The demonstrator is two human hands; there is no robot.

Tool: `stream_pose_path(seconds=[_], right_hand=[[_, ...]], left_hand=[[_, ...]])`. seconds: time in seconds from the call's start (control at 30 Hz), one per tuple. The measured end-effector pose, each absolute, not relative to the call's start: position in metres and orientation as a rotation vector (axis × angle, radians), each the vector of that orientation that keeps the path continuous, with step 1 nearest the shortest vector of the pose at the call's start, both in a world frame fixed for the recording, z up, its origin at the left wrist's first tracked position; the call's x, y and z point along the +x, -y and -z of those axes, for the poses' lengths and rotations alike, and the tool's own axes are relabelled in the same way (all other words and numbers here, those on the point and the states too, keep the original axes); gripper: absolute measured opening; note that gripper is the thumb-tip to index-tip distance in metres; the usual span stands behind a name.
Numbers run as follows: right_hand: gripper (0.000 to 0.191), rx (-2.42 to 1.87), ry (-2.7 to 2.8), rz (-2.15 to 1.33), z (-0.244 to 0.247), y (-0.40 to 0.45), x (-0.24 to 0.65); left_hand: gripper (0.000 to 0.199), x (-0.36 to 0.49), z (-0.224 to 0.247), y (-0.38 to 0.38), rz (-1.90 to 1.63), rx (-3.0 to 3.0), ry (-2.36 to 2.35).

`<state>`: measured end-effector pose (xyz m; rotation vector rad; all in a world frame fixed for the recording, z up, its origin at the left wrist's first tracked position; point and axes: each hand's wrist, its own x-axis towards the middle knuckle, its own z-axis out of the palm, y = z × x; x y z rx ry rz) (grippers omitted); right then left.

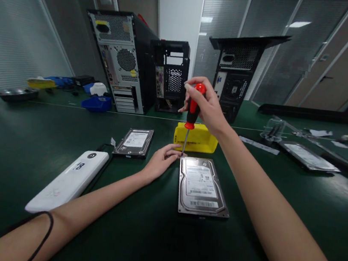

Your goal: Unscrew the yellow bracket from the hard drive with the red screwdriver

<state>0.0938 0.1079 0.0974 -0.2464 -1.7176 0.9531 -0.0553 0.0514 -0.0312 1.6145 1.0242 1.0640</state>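
My right hand [205, 102] is closed around the red and black handle of a screwdriver [192, 113]. The screwdriver stands nearly upright, its tip at the far left corner of a silver hard drive [200, 186]. That drive lies flat, label up. My left hand [163, 161] rests on the table beside the same corner, fingers stretched towards the screwdriver tip and thumb apart from them. Whether its fingertips touch the drive or the shaft I cannot tell. Just behind the drive is a yellow plastic bin [197, 139].
A second hard drive [135, 142] and a white power bank [70, 180] with a black cable lie left. Computer cases [125, 63] stand at the back. To the right are another drive [308, 157], a clear cup [273, 129] and a metal strip [258, 145].
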Motion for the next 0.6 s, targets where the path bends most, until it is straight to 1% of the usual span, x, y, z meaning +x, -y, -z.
stream_pose_path(seconds=[0.13,0.4,0.5,0.6], right_hand=[[0.020,-0.171,1.739,-1.154,-0.0997,-0.1075,0.0962],[0.031,-0.277,1.703,-1.131,-0.0978,-0.1049,0.0931],[0.029,-0.266,1.701,-1.114,-0.0969,-0.1058,0.0912],[0.025,-0.234,1.716,-1.167,-0.0980,-0.1066,0.0917]], left_hand=[[0.037,-0.0548,0.0316,-0.0515,-1.077,1.595,-1.015],[0.035,-0.0548,0.0301,-0.0514,-1.073,1.601,-1.025],[0.035,-0.0547,0.0317,-0.0525,-1.075,1.611,-1.031],[0.034,-0.0551,0.0338,-0.0540,-1.070,1.632,-1.028]])
